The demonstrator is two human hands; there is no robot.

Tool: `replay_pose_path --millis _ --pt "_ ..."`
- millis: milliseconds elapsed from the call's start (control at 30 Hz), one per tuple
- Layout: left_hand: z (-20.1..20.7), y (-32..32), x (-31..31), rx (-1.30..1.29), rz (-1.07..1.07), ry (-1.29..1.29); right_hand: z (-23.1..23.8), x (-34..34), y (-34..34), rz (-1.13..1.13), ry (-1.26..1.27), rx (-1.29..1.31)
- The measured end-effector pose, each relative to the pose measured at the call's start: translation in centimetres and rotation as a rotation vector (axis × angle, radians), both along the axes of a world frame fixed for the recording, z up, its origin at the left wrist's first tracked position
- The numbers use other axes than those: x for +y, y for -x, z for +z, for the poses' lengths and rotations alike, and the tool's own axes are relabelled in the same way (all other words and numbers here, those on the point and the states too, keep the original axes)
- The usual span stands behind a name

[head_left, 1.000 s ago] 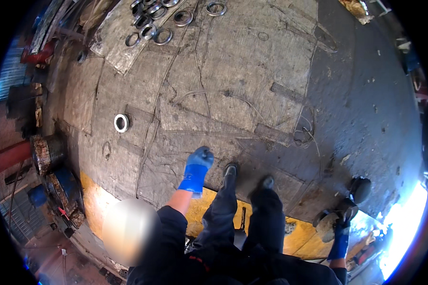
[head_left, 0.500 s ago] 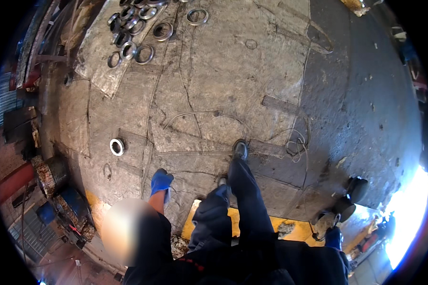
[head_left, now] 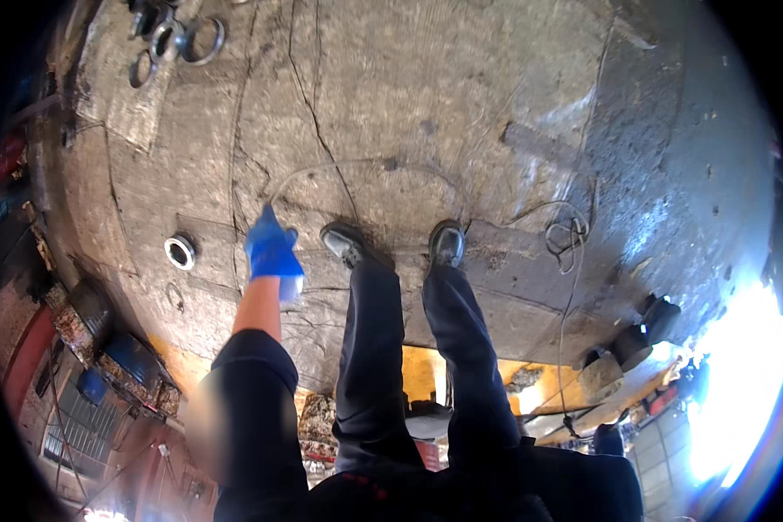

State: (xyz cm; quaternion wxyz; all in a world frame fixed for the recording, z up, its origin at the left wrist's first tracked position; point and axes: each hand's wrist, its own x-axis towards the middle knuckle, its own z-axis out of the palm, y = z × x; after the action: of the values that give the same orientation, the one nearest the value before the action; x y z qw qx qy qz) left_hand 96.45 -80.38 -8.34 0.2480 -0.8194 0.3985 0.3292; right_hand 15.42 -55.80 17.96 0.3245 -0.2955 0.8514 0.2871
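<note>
My left hand (head_left: 272, 248), in a blue glove, reaches out low over the floor with its fingers extended and the thumb apart. Nothing shows in it. A pale patch lies at the glove's cuff. Left of this hand a thick metal ring (head_left: 180, 252) lies on the floor. Just beyond the fingertips a thin curved cord (head_left: 357, 164) lies on the ground, apparently untouched. My right hand (head_left: 608, 440) is a small dark-blue shape at the lower right, beside my body. Its fingers cannot be made out. A thin cable (head_left: 568, 322) runs down close to it.
More metal rings (head_left: 204, 41) lie at the far left on a pale sheet (head_left: 126, 104). My shoes (head_left: 447, 244) stand on worn floor panels. Looped cable (head_left: 566, 239) lies to the right. Dark round parts (head_left: 631, 346) and a yellow edge (head_left: 531, 383) are nearby; machinery (head_left: 104, 331) stands left.
My left hand has reached farther forward, its sleeve now in view. My left foot has come forward beside the right. The view has shifted, and the rings sit farther left and higher.
</note>
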Motion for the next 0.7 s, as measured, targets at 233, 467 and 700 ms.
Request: replay_pose_path --millis 233,467,700 --pt "-13.3 1.6 -6.1 -0.005 -0.544 0.109 0.7 3.0 -2.1 -0.069 -0.11 0.077" --pt "-19.0 2.9 -6.8 0.065 -0.475 -0.04 2.9 2.2 -3.5 -0.078 -0.132 0.085" --pt "-4.6 4.2 -6.6 0.446 -0.901 0.454 13.6 -1.0 -4.8 -0.074 0.019 0.166"
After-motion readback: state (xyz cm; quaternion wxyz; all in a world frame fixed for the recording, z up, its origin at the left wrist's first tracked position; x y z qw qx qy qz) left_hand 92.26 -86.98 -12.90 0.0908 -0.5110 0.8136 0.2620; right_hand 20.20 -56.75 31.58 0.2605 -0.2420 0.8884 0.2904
